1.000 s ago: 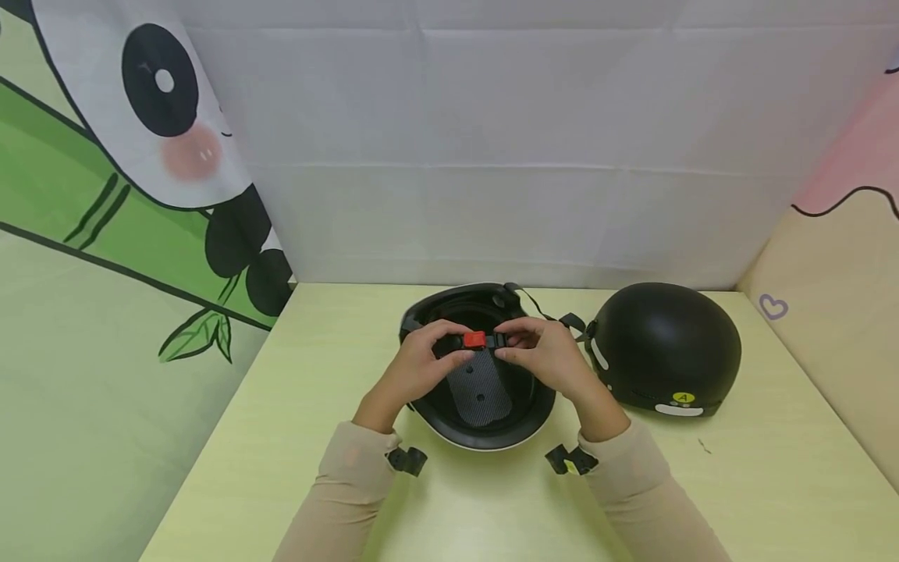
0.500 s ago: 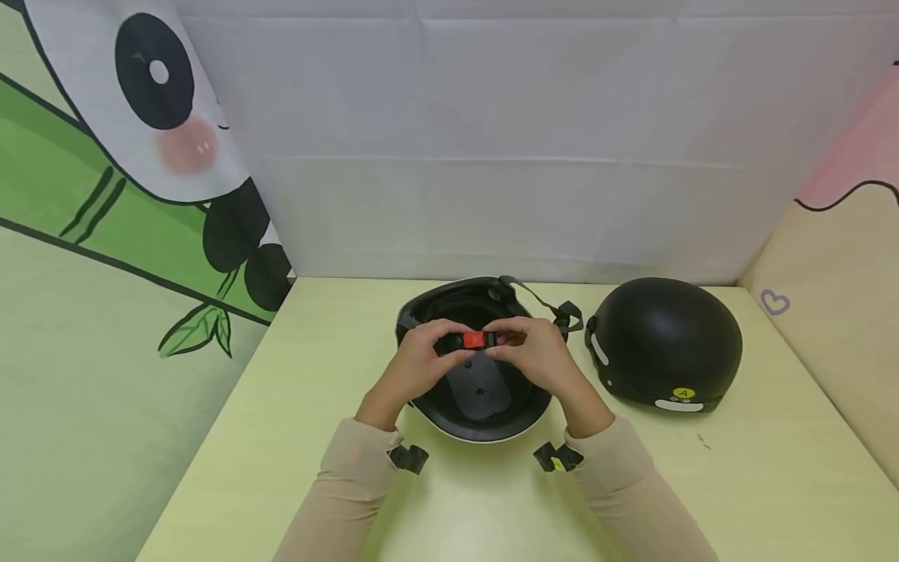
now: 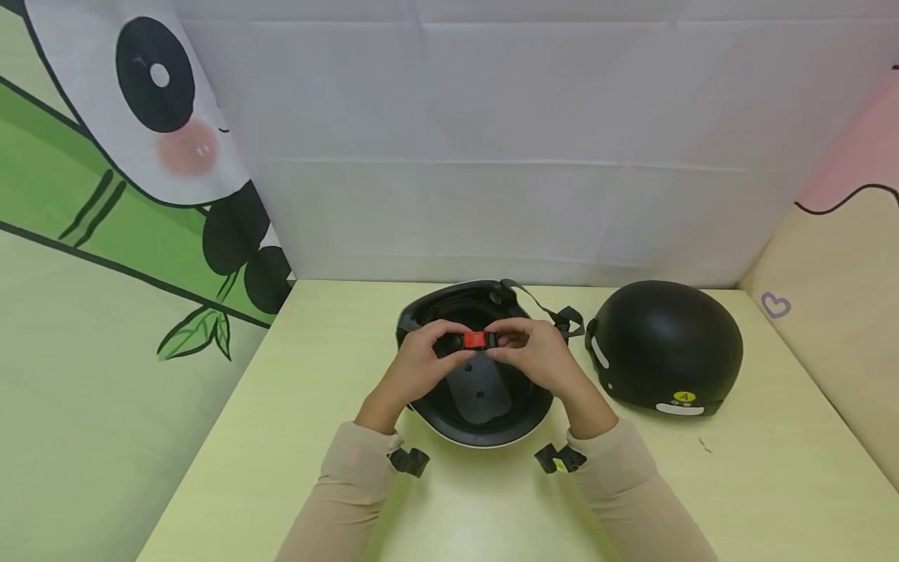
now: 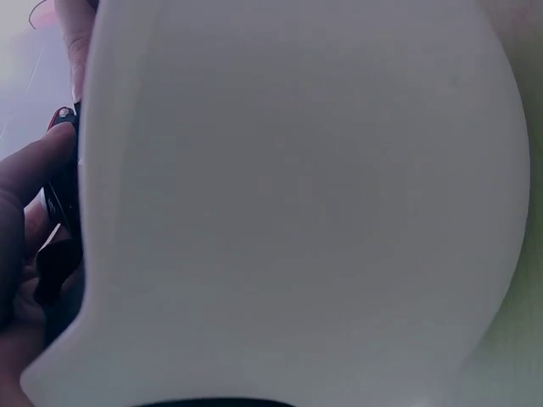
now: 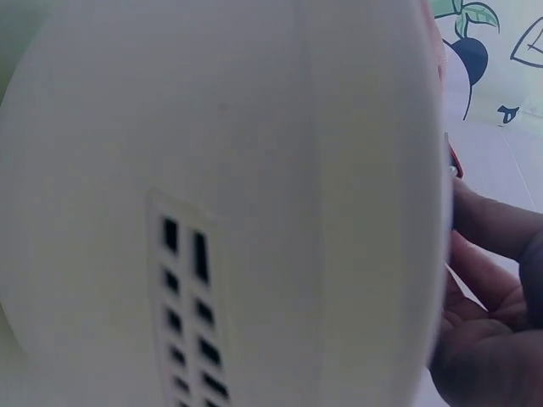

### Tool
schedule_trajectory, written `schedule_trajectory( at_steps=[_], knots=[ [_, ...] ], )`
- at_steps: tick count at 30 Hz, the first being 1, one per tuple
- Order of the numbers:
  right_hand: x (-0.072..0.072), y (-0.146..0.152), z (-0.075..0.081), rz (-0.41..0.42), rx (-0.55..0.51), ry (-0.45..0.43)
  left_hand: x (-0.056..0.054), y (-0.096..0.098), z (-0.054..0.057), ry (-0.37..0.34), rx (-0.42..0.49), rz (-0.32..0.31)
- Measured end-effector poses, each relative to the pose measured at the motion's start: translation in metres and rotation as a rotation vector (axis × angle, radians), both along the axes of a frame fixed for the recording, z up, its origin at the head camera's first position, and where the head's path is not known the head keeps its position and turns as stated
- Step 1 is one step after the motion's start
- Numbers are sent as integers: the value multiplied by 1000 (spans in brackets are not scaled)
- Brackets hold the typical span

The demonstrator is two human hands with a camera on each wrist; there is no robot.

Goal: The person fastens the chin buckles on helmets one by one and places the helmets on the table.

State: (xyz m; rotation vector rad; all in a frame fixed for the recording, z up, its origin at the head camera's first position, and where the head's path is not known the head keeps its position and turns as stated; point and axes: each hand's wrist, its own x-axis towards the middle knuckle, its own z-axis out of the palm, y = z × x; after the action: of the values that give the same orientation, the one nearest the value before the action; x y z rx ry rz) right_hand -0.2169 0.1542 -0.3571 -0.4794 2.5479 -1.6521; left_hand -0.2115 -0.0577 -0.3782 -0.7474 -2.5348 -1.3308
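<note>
An upturned helmet (image 3: 485, 432) lies on the table, its black padded inside facing up; both wrist views show its white shell (image 4: 297, 203). Above the opening, a buckle (image 3: 474, 340) with a red middle and black ends joins the chin strap. My left hand (image 3: 419, 363) pinches its left black end between thumb and fingers. At the other end, my right hand (image 3: 537, 351) pinches the black part. The two buckle halves sit together without a visible gap. In the right wrist view the white shell hides most of the buckle.
A black helmet (image 3: 667, 347) with a yellow "A" sticker sits dome up at the right. A loose strap loop (image 3: 567, 318) sticks out between the two helmets. Behind the table (image 3: 295, 390) hangs a white cloth wall (image 3: 492, 156).
My right hand has moved left, bringing the black buckle half up against the red one. The strap loop no longer touches the black helmet. Over the last half second the hands barely move.
</note>
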Motion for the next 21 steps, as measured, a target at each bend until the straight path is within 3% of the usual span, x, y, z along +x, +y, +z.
schedule_trajectory(
  at_steps=[15, 21],
  knots=[
    [-1, 2, -4, -38, 86, 48, -1, 1, -2, 22, -69, 26],
    [0, 1, -4, -47, 125, 48, -1, 0, -1, -10, -102, 40]
  ],
)
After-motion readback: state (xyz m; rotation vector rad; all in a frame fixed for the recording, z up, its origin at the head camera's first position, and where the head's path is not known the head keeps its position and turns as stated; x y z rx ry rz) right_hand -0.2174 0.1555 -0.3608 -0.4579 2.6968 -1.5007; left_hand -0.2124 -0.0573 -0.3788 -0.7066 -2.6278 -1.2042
